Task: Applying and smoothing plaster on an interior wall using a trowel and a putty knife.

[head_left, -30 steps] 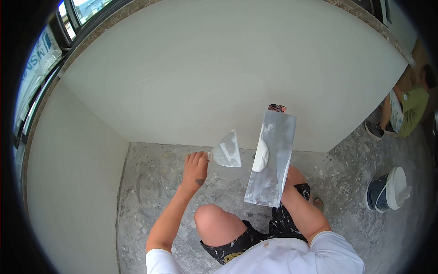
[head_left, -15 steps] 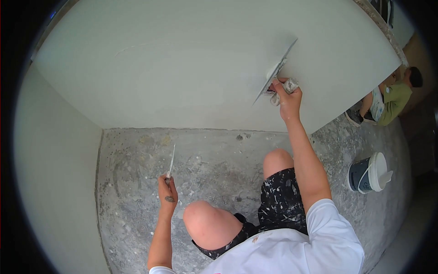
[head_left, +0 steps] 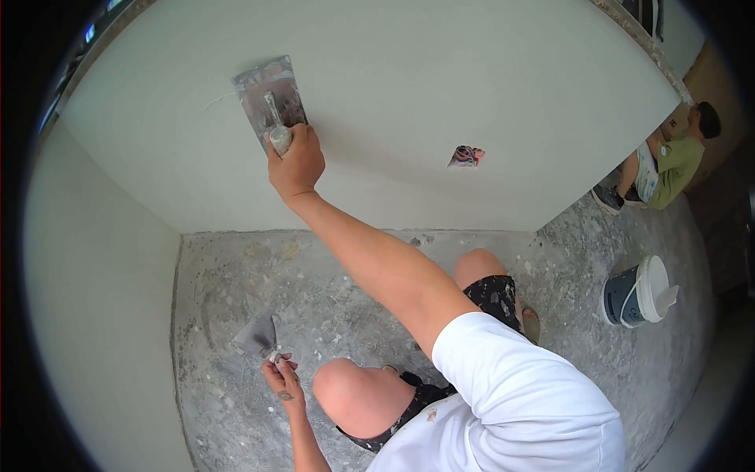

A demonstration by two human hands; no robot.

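Fingers (head_left: 300,135) of your right hand (head_left: 297,169) were curled tight around the handle of the trowel (head_left: 257,101); some tips hidden, gap basically none. Trowel sat at 11 o'clock, up on the pale wall (head_left: 393,86), rectangular blade facing the wall, handle side toward you, long axis tilted toward 11. Couldn't tell if the whole blade touched. Thin light line (head_left: 219,101) on the wall just beside the blade, at its 9 o'clock side.

Your left hand (head_left: 283,383), at 7 o'clock, held the scraper (head_left: 258,337) by its handle, fingers partly bent in a loose pinch, not a full fist. Scraper was at 8 o'clock, fan-shaped grey blade pointing toward 11 from the hand, seen over the grey, spotted floor (head_left: 377,315).

Your right arm reached from 4 o'clock up across toward 10-11, in a white sleeve (head_left: 519,377). Bent left knee (head_left: 346,389) near 6 o'clock, just beside the left hand; black shorts (head_left: 493,297) with white splashes.

Wall hole (head_left: 467,156) with wires showing, between 1 and 2, well apart from the trowel. Dark-and-white bucket (head_left: 625,295) on the floor, a little past 3. Another person (head_left: 676,165) in a green top was low down between 2 and 3.
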